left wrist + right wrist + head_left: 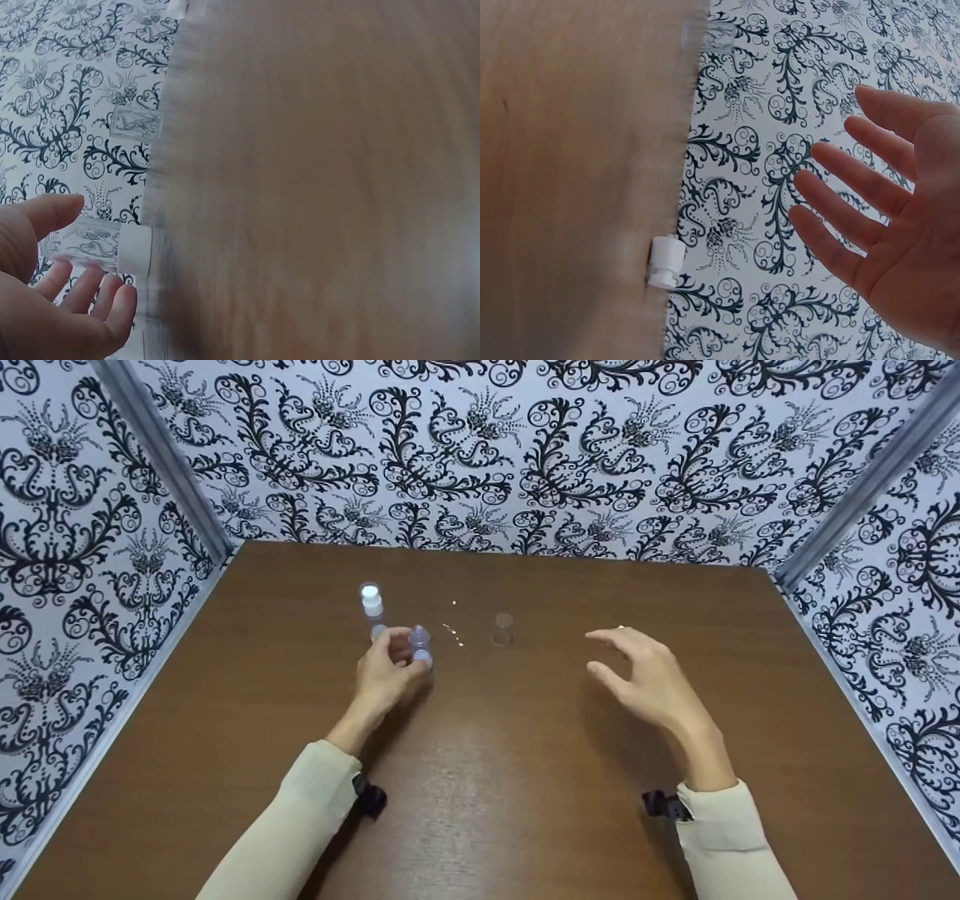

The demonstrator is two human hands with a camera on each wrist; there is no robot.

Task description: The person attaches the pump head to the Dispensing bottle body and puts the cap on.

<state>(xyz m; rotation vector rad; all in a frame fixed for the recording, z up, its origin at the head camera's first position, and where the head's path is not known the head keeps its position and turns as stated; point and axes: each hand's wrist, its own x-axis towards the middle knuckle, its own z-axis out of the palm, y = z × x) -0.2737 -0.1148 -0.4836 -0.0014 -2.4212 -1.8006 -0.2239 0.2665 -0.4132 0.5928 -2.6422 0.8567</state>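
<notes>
My left hand [386, 671] is at a small clear container with a pale base [421, 656], standing on the table. In the left wrist view, the thumb stands apart from the clear container [90, 244], while the fingertips lie along its other side; whether they touch it I cannot tell. To the right, my right hand [652, 679] hovers above the table with fingers spread and holds nothing. A small white piece [666, 261] stands beyond it in the right wrist view; the head view shows only a sliver of white behind the fingers.
A clear cup [502, 630] stands mid-table. Left of it lie several small shiny flecks [454, 634]. Behind my left hand are a white-topped container [371, 601] and a translucent piece [378, 631], partly hidden. Patterned walls border the wooden table [510, 780].
</notes>
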